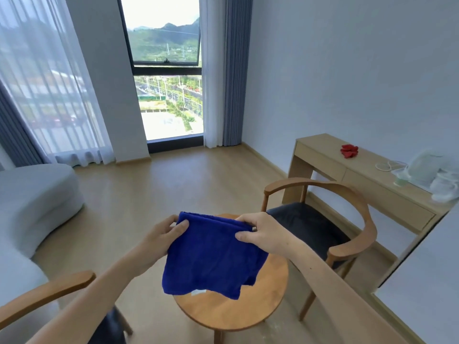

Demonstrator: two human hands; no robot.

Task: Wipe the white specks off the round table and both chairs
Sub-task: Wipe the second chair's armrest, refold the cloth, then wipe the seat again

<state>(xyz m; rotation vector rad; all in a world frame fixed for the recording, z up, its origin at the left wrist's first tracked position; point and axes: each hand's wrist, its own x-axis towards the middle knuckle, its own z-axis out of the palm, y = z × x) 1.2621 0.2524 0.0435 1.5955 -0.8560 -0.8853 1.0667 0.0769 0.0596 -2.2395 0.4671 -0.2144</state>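
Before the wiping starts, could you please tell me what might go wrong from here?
1. The blue cloth hangs folded between the left hand and right hand, above the round table; wiping with its loose lower edge dangling may just flick specks onto the floor.
2. The near chair is mostly out of view, so its seat could be missed.
3. The far chair has a dark seat partly under its curved backrest, which may hinder reach.

No text, label or number can be read anywhere.
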